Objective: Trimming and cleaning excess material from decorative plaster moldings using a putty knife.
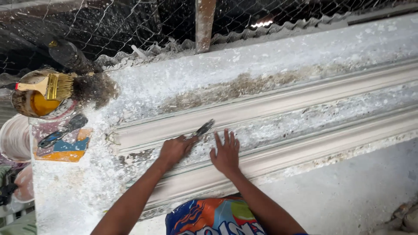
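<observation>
Head view: left hand (174,150) grips scraper (201,130) on plaster moulding (278,104) (white, long), right hand (225,152) spread flat beside it.

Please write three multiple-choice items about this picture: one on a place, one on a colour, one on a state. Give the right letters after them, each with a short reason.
1. Where does the brush lie?
A. across the top of a pot
B. in the mould
C. on the ground

2. What colour is the handle of the brush?
A. blue
B. yellow
C. black

3. What is the right hand doing?
A. gripping a tool
B. lying flat with open fingers on the mould
C. hanging in the air

Key:
1. A: the brush rests over the rim of the pot at the far left.
2. B: the handle is yellow, with a metal band before the bristles.
3. B: the palm presses on the white mould, while the left hand holds the scraper.
</observation>
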